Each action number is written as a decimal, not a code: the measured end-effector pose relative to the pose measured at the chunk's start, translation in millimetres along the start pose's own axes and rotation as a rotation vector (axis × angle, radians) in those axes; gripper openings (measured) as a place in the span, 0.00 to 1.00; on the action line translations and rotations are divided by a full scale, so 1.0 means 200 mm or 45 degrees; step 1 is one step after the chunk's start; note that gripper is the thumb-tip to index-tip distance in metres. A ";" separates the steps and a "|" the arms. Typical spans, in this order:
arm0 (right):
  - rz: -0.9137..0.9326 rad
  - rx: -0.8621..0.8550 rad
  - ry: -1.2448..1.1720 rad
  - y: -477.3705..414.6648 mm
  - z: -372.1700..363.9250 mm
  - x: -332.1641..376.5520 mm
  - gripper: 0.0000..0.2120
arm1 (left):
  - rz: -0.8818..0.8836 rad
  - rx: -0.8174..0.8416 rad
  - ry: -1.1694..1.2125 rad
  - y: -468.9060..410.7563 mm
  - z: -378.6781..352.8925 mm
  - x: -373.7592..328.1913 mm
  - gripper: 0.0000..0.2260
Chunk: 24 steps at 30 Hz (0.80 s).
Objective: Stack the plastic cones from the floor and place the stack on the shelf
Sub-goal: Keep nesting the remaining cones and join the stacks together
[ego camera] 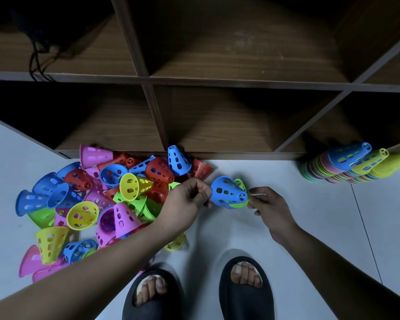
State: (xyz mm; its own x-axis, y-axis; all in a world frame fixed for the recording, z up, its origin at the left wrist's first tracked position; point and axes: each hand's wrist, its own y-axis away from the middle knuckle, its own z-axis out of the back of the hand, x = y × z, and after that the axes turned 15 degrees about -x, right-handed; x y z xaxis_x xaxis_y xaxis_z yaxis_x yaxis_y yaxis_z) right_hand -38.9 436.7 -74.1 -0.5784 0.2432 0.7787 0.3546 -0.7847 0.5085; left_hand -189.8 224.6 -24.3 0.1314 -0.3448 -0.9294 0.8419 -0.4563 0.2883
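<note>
A blue cone (226, 192) with holes in its wall sits over a green cone (240, 184) just above the floor, between my hands. My left hand (189, 197) pinches the blue cone's rim from the left. My right hand (269, 204) pinches the green rim at the right side. A loose pile of cones (97, 204) in pink, blue, red, yellow and green lies on the floor to the left. The wooden shelf (217, 135) stands behind, with its cubbies open toward me.
Several tall stacks of cones (347, 165) stand on the floor at the right, by the shelf base. My two feet in black slides (245, 294) are at the bottom. A dark cord (36, 63) hangs in the upper left cubby. White floor (287, 172) shows between pile and stacks.
</note>
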 end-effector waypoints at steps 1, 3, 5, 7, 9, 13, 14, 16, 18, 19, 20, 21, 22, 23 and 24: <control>0.012 0.001 0.034 0.00 -0.01 -0.02 0.07 | 0.008 0.008 0.036 0.00 -0.01 -0.01 0.06; 0.047 -0.008 0.090 0.00 -0.03 -0.04 0.07 | 0.017 0.012 0.075 -0.02 -0.04 -0.03 0.06; 0.078 -0.015 0.124 0.01 -0.05 -0.04 0.07 | 0.009 -0.002 0.055 -0.03 -0.06 -0.04 0.06; 0.095 0.010 0.158 0.02 -0.07 -0.05 0.07 | 0.013 -0.016 -0.015 -0.04 -0.09 -0.02 0.05; 0.148 0.027 0.266 0.00 -0.09 -0.06 0.08 | 0.045 -0.028 -0.085 -0.05 -0.11 0.02 0.05; 0.371 0.068 0.512 -0.02 -0.11 -0.03 0.18 | 0.103 -0.066 -0.181 -0.07 -0.14 0.08 0.05; 0.395 0.095 0.538 -0.02 -0.12 -0.02 0.21 | 0.114 -0.072 -0.200 -0.08 -0.15 0.09 0.05; 0.357 0.157 0.534 -0.02 -0.13 -0.02 0.25 | 0.123 -0.083 -0.238 -0.09 -0.16 0.10 0.05; 0.297 0.219 0.523 -0.01 -0.14 -0.06 0.24 | 0.103 -0.090 -0.292 -0.10 -0.17 0.12 0.06; 0.283 0.237 0.530 -0.01 -0.15 -0.07 0.22 | 0.090 -0.092 -0.336 -0.10 -0.17 0.13 0.06; 0.279 0.257 0.525 0.00 -0.15 -0.08 0.21 | 0.077 -0.093 -0.379 -0.10 -0.16 0.15 0.06; 0.285 0.277 0.512 0.00 -0.16 -0.09 0.19 | 0.072 -0.098 -0.416 -0.10 -0.16 0.17 0.06; 0.298 0.293 0.499 0.00 -0.16 -0.10 0.17 | 0.076 -0.103 -0.442 -0.10 -0.15 0.19 0.05; 0.307 0.306 0.487 0.00 -0.16 -0.10 0.17 | 0.085 -0.108 -0.459 -0.10 -0.14 0.20 0.04; 0.299 0.312 0.479 0.00 -0.16 -0.10 0.18 | 0.094 -0.112 -0.465 -0.09 -0.13 0.21 0.04</control>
State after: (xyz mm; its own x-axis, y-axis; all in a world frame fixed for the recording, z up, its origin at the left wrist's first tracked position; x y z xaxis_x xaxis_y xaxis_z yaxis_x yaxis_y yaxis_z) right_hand -51.1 413.1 -102.3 -0.6711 -0.1815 0.7188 0.6427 -0.6257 0.4420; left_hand -186.3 238.9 -75.0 0.0114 -0.6505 -0.7594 0.8808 -0.3530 0.3156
